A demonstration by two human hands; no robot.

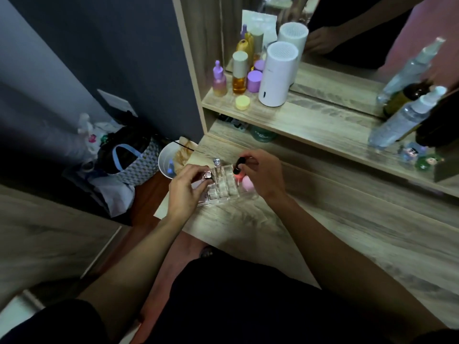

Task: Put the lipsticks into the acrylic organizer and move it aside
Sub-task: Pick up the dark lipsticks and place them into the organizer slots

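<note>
Both hands are over the acrylic organizer, which sits on the wooden desk near its left edge. Right hand: fingers pinched on a black-capped lipstick, held upright over the far right compartments. Left hand: fingers curled at the organizer's left side, closed on a small shiny metallic item, probably another lipstick; I cannot confirm it.

One clear-topped tube stands at the far side of the organizer. A pink sponge and a coral-pink item lie just beside its right wall, under my right hand.

Risks, as I judge them:
- Compartments are transparent and hard to read, so the lipstick may catch a divider and tip instead of seating.
- Organizer is close to the desk's left edge, with a white bowl on the floor below; a push leftward could send it over.
- When the organizer is slid aside, upright tubes could topple if the motion is jerky.

Not resolvable:
- How many compartments are filled; acrylic blurs into the wood grain.
- Whether my left hand also touches the organizer wall.
- Whether the coral-pink item belongs to the held lipstick or stands apart.
- Items beneath the shelf are in shadow.
</note>
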